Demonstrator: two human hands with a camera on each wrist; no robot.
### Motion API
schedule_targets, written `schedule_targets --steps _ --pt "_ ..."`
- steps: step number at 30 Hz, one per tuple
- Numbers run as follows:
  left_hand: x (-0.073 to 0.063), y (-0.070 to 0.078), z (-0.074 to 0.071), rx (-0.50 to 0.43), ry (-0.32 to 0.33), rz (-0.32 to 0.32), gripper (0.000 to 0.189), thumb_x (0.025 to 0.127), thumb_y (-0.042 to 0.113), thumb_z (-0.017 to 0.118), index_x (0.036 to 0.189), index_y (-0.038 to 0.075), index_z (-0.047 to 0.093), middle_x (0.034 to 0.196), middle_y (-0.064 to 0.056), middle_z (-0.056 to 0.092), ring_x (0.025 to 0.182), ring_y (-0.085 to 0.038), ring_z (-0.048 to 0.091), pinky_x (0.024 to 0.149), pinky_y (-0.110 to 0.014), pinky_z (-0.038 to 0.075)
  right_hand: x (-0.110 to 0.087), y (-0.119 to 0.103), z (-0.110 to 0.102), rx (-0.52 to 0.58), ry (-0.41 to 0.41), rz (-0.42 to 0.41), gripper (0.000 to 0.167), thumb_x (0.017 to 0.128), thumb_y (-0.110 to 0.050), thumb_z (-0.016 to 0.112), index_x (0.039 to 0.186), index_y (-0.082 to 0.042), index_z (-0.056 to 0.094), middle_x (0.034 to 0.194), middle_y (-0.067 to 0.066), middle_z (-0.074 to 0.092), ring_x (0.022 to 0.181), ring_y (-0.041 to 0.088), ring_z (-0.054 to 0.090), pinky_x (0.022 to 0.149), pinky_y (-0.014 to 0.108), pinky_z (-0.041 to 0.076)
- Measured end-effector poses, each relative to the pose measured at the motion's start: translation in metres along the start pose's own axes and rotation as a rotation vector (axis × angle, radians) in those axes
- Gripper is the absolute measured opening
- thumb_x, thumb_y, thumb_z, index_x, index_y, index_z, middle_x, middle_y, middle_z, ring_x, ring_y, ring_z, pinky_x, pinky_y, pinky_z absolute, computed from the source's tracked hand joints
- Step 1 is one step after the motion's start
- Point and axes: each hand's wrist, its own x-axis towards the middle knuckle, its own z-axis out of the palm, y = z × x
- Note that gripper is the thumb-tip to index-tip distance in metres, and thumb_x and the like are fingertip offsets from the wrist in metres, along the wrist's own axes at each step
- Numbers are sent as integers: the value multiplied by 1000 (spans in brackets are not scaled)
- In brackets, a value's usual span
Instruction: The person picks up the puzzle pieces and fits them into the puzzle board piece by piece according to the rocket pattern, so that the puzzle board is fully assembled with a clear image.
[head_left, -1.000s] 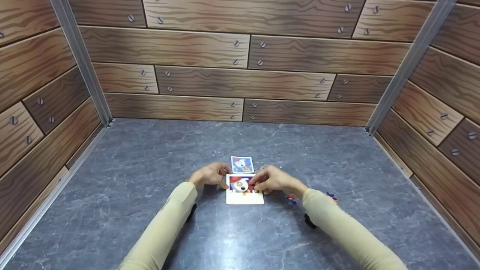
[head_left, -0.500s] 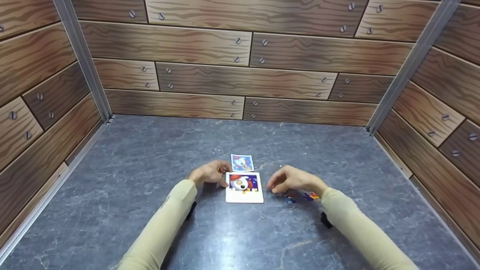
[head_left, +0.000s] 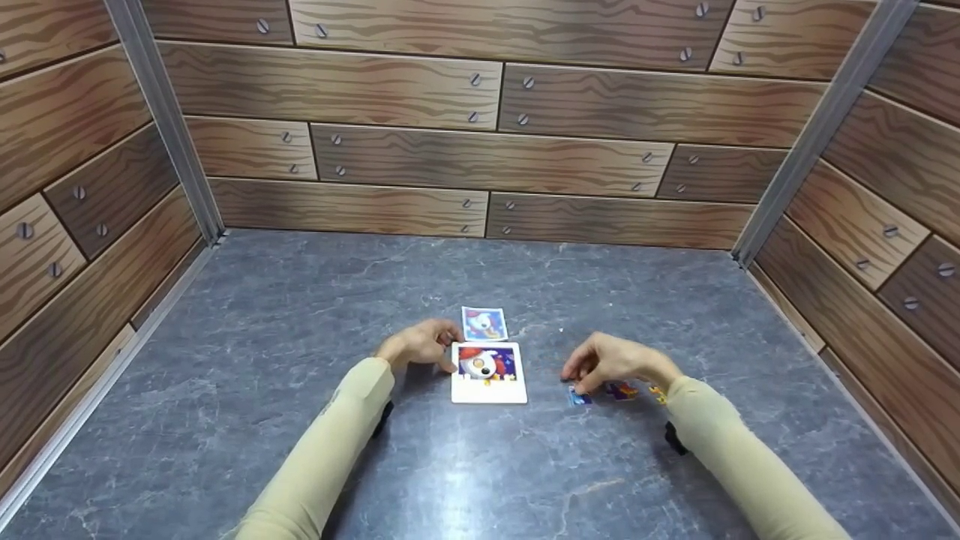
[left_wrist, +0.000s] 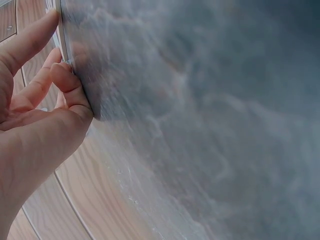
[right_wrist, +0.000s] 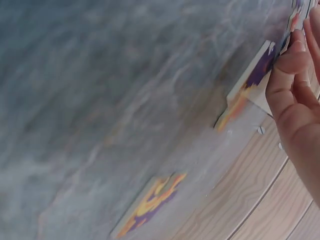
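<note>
A white-framed puzzle board [head_left: 489, 392] lies flat on the table, its upper part filled with a picture of a white cartoon character in a red hat. My left hand [head_left: 421, 345] touches the board's left side, fingers near the upper corner and thumb lower down. To the right, my right hand [head_left: 616, 358] is low over a blue puzzle piece [head_left: 580, 398]; the thumb tip overlaps it and the index finger is spread apart. Beside it lie a purple-orange piece [right_wrist: 250, 85], partly behind the thumb in the right wrist view, and a yellow-purple piece [right_wrist: 151, 206].
Just beyond the board lies a small picture card [head_left: 484, 324] with a similar character. The grey marbled table [head_left: 315, 292] is enclosed by wood-patterned walls [head_left: 345, 210] at the back and both sides. A tiny white speck [head_left: 560, 330] lies right of the card.
My right hand has left the board's picture area and moved right to the loose pieces, uncovering the picture's right side. My left hand has stayed at the board's left edge.
</note>
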Motion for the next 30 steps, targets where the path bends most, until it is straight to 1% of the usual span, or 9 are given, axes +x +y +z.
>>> schedule_targets --steps 4,9,13,15,19,23,27,30 --pt "0 0 1 3 10 -21 40 76 -3 78 111 11 64 98 -4 51 89 -18 44 74 -30 39 -3 3 0 -28 -10 -18 30 75 -9 83 104 -6 75 95 7 71 79 11 58 67 20 50" --pt "-1 2 -1 1 0 -36 39 76 0 78 110 13 64 99 -4 52 88 -19 46 72 -31 40 -4 3 0 -70 -32 -52 34 72 -9 85 104 -7 74 94 6 69 83 14 58 71 20 48" --pt "0 1 -1 -9 5 -39 40 76 -1 78 111 13 64 99 -3 51 90 -19 46 73 -31 40 -4 1 1 -129 -39 -73 32 72 -10 85 102 -9 73 94 4 66 84 15 56 72 20 46" --pt "-1 0 -1 -20 5 -31 41 76 -3 77 111 12 64 98 -3 50 90 -18 45 74 -30 40 -4 1 2 -155 -32 -77 31 72 -12 85 100 -11 74 95 4 65 85 16 55 74 21 45" --pt "-1 -1 0 -26 -4 -18 41 75 -5 77 111 10 63 94 -2 47 88 -17 42 74 -29 38 -5 -2 3 -187 -28 -43 28 73 -14 85 99 -14 73 98 2 61 88 16 54 77 23 44" --pt "-1 1 -1 -22 -6 -40 40 77 -3 77 111 12 63 96 -3 48 89 -18 43 75 -31 38 -4 -5 3 -179 -35 -20 27 74 -12 84 98 -13 70 97 3 59 86 15 53 76 25 44" --pt "0 1 -1 -22 -4 -58 39 78 -2 76 111 14 63 99 -3 49 91 -19 43 77 -32 38 -1 -4 3 -138 -30 -53 27 76 -9 82 99 -8 67 93 5 61 82 15 53 72 24 44" --pt "1 1 0 -23 1 -61 40 77 -3 76 111 14 63 100 -3 49 92 -19 44 79 -33 38 0 -2 3 -97 -2 -80 26 78 -7 80 101 -6 67 91 8 64 80 14 55 71 23 45"
